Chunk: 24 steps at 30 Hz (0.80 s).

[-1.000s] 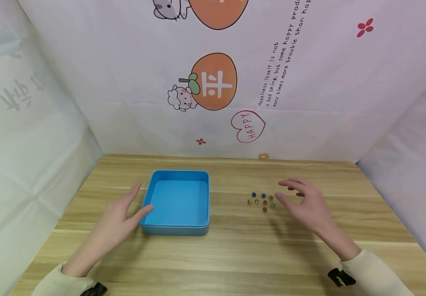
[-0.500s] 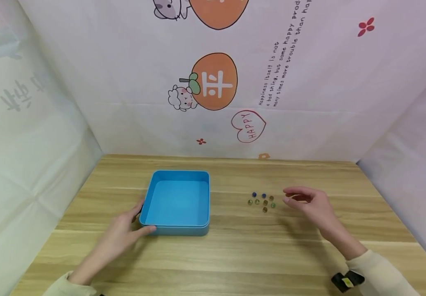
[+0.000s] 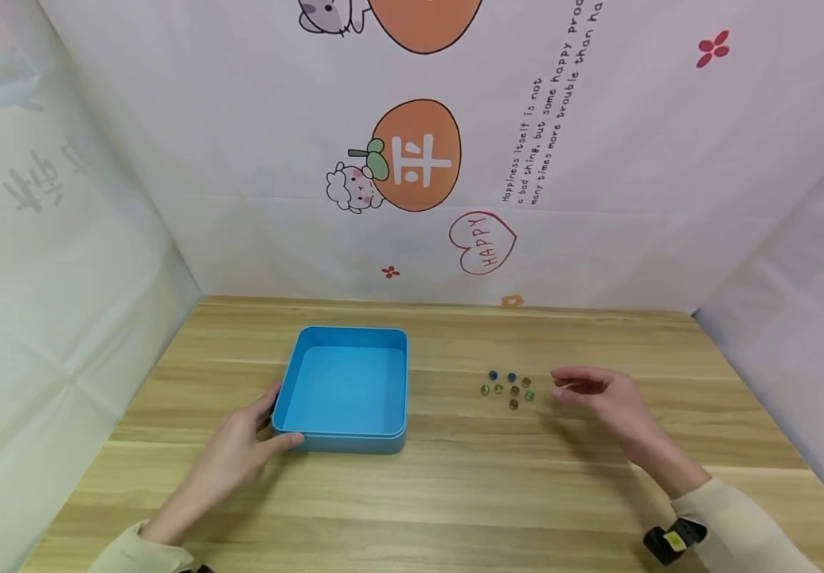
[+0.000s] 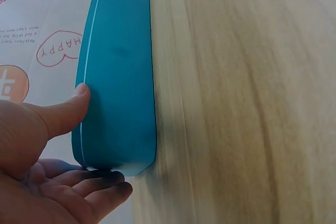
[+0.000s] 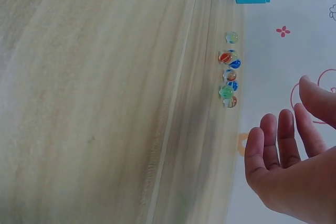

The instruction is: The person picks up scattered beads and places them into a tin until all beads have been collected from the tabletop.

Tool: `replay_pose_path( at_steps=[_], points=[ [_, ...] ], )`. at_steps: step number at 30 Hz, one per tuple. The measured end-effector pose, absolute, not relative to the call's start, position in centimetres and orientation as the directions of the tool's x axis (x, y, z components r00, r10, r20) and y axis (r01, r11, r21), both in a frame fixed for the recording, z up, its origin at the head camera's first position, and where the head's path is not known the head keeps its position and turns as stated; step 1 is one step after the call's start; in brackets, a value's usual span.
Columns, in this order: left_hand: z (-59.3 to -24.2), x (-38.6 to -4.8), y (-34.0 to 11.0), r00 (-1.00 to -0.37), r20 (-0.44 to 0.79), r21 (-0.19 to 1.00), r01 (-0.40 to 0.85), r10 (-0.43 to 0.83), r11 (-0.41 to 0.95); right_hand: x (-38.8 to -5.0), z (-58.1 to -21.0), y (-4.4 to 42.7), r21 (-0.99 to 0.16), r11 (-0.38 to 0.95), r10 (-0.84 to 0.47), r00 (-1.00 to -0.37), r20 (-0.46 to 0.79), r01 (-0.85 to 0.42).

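A shallow, square blue box [image 3: 350, 390] without a lid stands on the wooden table, its inside bare. My left hand [image 3: 240, 446] holds its near left corner, the thumb on the front wall near the rim and the fingers against the left side. The left wrist view shows that blue wall [image 4: 118, 77] close up between thumb and fingers. Several small glass marbles [image 3: 514, 391], blue, green, amber and clear, lie in a loose cluster right of the box. Just right of them my right hand [image 3: 615, 406] hovers above the table, fingers loosely bent, holding nothing.
The light wooden table [image 3: 454, 501] runs back to a white printed cloth [image 3: 254, 159] behind it. More white cloth hangs at the left and right sides. Dark wrist camera mounts [image 3: 673, 541] sit at the cream sleeves.
My left hand has moved in against the box's corner and taken hold of it. The right hand has drawn slightly right and its fingers have come closer together. Box and marbles stay put.
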State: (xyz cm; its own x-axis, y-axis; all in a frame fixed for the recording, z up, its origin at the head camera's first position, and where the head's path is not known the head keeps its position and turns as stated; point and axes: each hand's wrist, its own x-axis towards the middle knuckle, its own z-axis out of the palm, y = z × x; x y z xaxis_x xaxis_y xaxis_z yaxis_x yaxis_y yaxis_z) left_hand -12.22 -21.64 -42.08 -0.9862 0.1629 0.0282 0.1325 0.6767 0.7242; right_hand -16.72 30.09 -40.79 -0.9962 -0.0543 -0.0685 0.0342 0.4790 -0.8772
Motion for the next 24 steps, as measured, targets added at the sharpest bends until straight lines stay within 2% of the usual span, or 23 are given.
replay_pose_path(
  at_steps=[10,24],
  points=[
    [-42.5,-12.5,-21.2,-0.991,0.031,0.754,0.109,0.13,0.648,-16.9,-41.3,30.5,-0.897,0.437,-0.066,-0.992,-0.109,0.069],
    [-42.8,-12.5,-20.6,-0.997,-0.001,0.8,0.042,0.072,0.598,-17.9,-41.6,31.0,-0.916,0.4,-0.119,-0.988,-0.096,0.041]
  ],
)
